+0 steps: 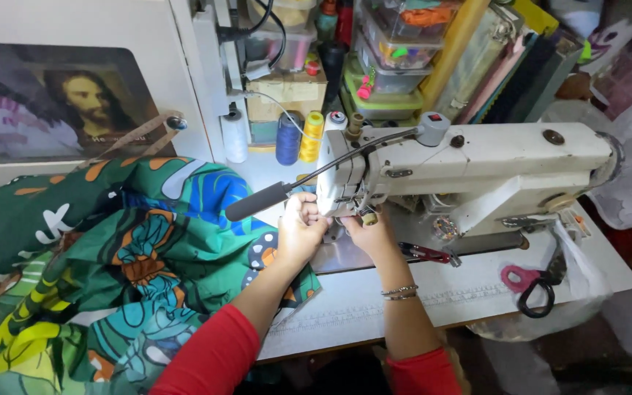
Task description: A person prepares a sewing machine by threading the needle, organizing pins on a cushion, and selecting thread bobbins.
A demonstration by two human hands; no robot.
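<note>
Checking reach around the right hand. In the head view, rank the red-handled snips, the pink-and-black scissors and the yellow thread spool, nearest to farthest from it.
From the right hand:
1. Red-handled snips, just to its right on the machine bed.
2. Yellow thread spool, behind it, up left.
3. Pink-and-black scissors, far right on the table.

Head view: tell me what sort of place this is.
Probably a small home sewing workshop. A white sewing machine stands on the table, spools of thread line up behind it, and green patterned cloth is heaped on the left. Both hands work at the needle.
</note>
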